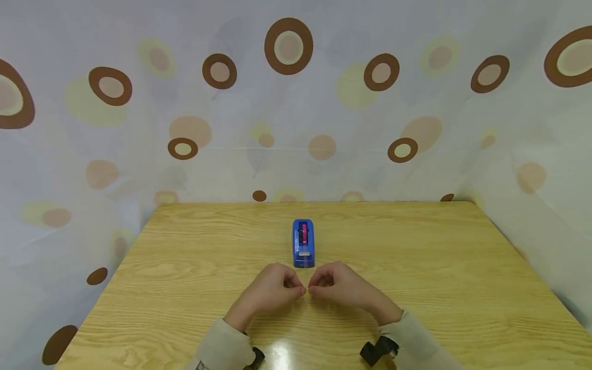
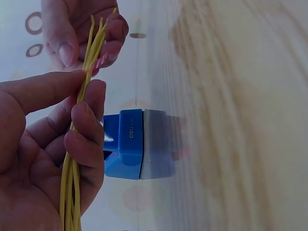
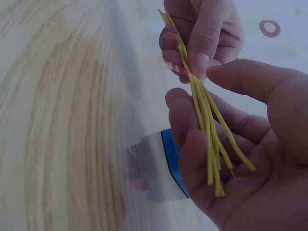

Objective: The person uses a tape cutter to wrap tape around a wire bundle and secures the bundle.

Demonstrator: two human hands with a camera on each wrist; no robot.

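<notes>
A bundle of several thin yellow wires (image 2: pixel 72 183) runs through both hands, with a short strip of pink tape (image 2: pixel 100 62) around it and one end sticking out. My left hand (image 1: pixel 273 289) pinches the bundle by the tape, thumb against forefinger. From the other side my right hand (image 1: pixel 347 289) curls its fingers around the bundle, and its thumb tip is at the wires close to the left thumb. The loose wire ends (image 3: pixel 219 190) lie over the right palm in the right wrist view. In the head view the hands hide most of the bundle.
Just beyond the hands stands a blue tape dispenser (image 1: pixel 297 252) with a pink roll in it, on the wood-grain table (image 1: pixel 185 267). A patterned cloth (image 1: pixel 287 113) hangs behind the table and along its sides.
</notes>
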